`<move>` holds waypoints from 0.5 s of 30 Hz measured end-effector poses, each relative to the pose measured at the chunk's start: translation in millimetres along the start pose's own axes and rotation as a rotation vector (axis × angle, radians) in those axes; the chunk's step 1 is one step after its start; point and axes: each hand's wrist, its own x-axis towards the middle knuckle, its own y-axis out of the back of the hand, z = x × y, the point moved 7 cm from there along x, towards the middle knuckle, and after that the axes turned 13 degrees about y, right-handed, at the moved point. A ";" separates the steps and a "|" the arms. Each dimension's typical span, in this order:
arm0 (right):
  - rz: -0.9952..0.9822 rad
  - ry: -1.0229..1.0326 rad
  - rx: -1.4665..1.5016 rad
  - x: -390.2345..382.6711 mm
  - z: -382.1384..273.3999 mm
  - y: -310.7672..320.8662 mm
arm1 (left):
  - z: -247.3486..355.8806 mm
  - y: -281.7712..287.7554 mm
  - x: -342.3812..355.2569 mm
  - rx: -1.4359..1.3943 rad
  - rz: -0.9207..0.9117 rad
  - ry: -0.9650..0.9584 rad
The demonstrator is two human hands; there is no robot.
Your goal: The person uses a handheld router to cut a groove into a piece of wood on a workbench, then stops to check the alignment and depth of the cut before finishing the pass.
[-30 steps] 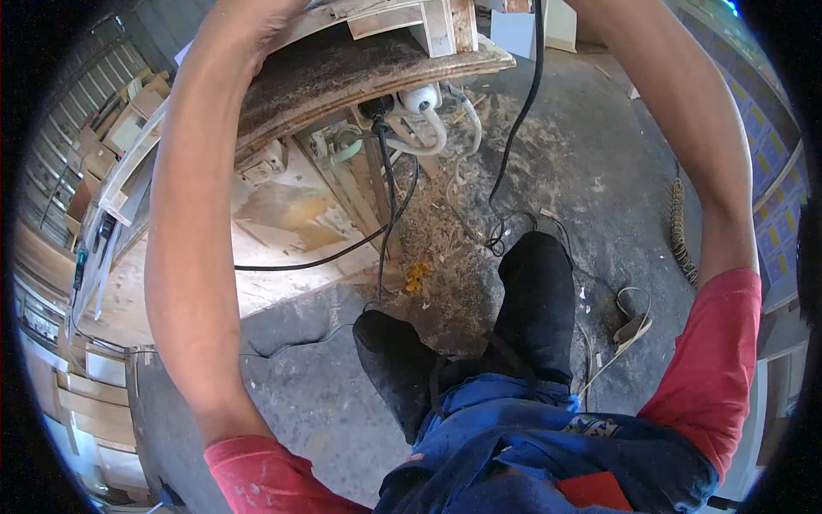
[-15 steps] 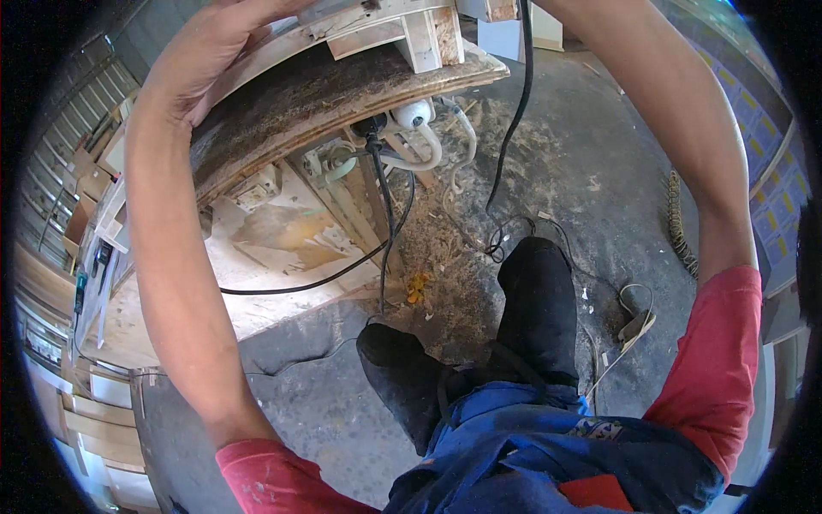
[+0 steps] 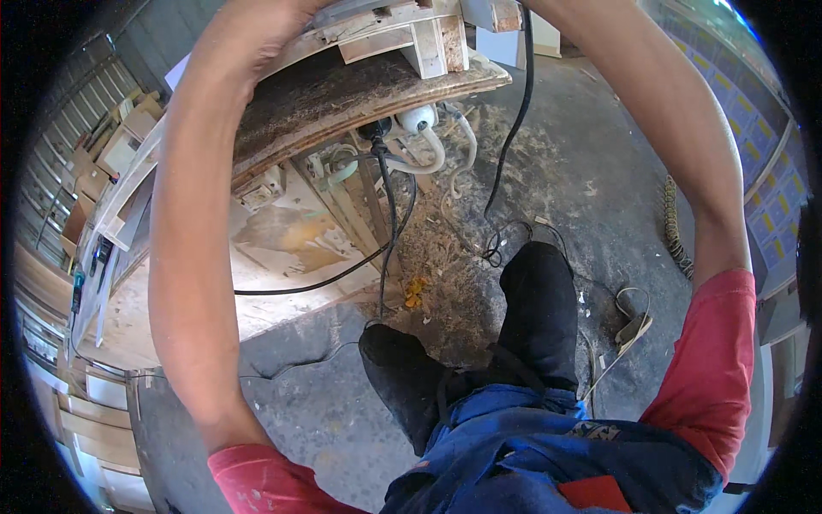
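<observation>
My left hand [image 3: 278,24] reaches over the workbench at the top edge; only the wrist and part of the hand show, and its fingers lie outside the picture. Beside it is a pale wooden frame piece [image 3: 377,47] on the dark, dusty bench top [image 3: 334,98]. My right forearm [image 3: 651,94] runs up and out of the top edge, so the right hand is out of sight. A thick black cord [image 3: 521,111] hangs down close to that forearm, its upper end cut off by the edge.
Black plugs [image 3: 375,130] and a white socket fitting [image 3: 417,118] sit under the bench edge. Loose cables [image 3: 497,244] and sawdust [image 3: 437,274] lie on the floor before my knees. A coiled hose [image 3: 676,227] lies at right, cardboard boxes [image 3: 90,182] at left.
My left arm has shifted to the right, and its hand has slid further toward the top edge. My right arm has moved slightly left.
</observation>
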 end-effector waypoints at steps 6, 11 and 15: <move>-0.042 -0.032 -0.022 3.6 5.5 1.2 | -13.2 2.9 21.3 -0.005 -0.112 0.114; -0.208 0.098 -0.407 -2.2 -27.4 -3.9 | -15.4 7.8 12.9 0.143 -0.301 -0.256; -0.042 0.330 -0.641 -83.2 -88.8 27.4 | -18.1 14.5 12.9 0.199 -0.196 -0.328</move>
